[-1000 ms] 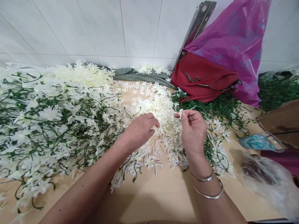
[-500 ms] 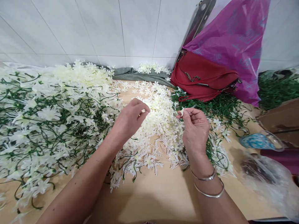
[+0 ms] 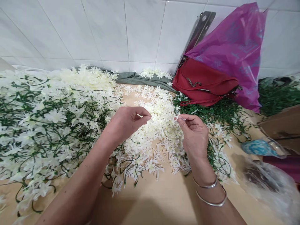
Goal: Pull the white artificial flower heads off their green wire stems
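Over a heap of loose white artificial petals [image 3: 161, 109], my left hand [image 3: 128, 122] is closed in a pinch, thumb against forefinger. Whatever lies between those fingertips is too small to make out against the white heap. Facing it from the right, my right hand [image 3: 194, 131] pinches a small white artificial flower [image 3: 177, 117] between thumb and forefinger. Thin white stamens [image 3: 157, 156] are scattered on the table just below the petals. To the left spreads a big pile of white flowers on green stems [image 3: 53, 125].
Green stems [image 3: 211, 111] lie under a red handbag [image 3: 206, 81], with a purple plastic bag [image 3: 243, 53] behind it. A cardboard box [image 3: 281, 122], a blue-patterned item [image 3: 260, 147] and a clear plastic bag [image 3: 269, 184] stand at right. A tiled wall [image 3: 105, 28] closes off the back.
My left hand has lowered slightly, its thumb and forefinger now pressed together. My right hand has shifted a little left with the white flower. The view has tilted up slightly.
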A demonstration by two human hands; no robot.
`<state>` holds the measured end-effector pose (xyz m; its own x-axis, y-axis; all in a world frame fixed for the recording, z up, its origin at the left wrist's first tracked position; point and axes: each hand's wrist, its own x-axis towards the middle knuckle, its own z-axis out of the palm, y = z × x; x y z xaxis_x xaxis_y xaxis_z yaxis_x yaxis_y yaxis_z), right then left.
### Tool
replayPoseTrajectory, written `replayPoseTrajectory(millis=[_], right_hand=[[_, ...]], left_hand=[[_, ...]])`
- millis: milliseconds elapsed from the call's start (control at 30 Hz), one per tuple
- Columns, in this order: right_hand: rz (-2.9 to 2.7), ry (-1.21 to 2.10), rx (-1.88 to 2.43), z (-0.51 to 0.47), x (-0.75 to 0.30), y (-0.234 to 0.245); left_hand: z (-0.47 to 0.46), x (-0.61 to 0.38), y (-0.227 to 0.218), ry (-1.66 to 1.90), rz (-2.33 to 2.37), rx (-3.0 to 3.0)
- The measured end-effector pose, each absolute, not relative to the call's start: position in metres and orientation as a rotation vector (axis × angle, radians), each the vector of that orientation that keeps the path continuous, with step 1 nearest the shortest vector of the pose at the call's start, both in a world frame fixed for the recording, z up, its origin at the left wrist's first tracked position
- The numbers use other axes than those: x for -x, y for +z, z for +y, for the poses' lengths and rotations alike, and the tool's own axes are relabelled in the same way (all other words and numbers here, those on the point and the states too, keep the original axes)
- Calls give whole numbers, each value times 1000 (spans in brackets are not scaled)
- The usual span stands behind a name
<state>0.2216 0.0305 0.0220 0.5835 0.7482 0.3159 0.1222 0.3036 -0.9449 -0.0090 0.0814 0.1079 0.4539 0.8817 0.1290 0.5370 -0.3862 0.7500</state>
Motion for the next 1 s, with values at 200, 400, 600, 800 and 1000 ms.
replayPoseTrajectory(millis=[200,400,600,800,1000], right_hand=[[-940,488,1194,32,-224,18],[-966,530,1214,30,-224,19],[-983,659,1217,27,-215,24],[-947,712,1176,30,-213,22],[-925,659,1153,31,-221,24]], left_hand=[[88,6,94,571,1054,-2020],[94,10,81,590,1082,-2062],[92,5,86,710,1152,-2080],[91,3,88,641,1142,-1963],[91,4,86,534,1095,-2029]])
